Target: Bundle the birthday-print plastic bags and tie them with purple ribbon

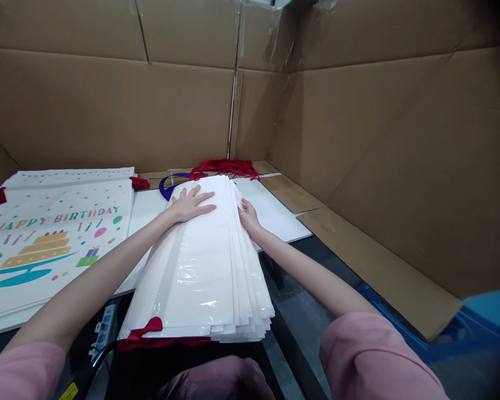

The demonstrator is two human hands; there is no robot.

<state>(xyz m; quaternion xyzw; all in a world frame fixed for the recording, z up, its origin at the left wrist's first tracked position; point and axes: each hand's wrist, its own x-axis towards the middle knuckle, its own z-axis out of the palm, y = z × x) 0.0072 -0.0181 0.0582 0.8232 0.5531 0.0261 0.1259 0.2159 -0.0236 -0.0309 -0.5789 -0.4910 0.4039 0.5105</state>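
My left hand (190,204) lies flat, fingers spread wide, pressing on the far end of the stack of white bags (200,261), while my right hand (247,215) curls against the stack's right edge, fingertips tucked in among the fanned layers; whether it pinches one layer or merely rests there I cannot tell. The stack runs from under my palms back toward my body, its near end hanging off the table (275,214) over my lap, with red handles (144,331) poking out at the near left corner. I judge I am squaring up or counting through the pile; the next move seems to call for holding the top steady with the left while the right sorts out the slipped edges. Beyond my fingertips lie more red handles (225,166) and a blue loop (169,186). Left of my left arm sits a pile of "Happy Birthday" printed bags (54,233). Cardboard walls (358,139) enclose everything. The bags' undersides, their number, and whatever lies beneath the table are hidden.
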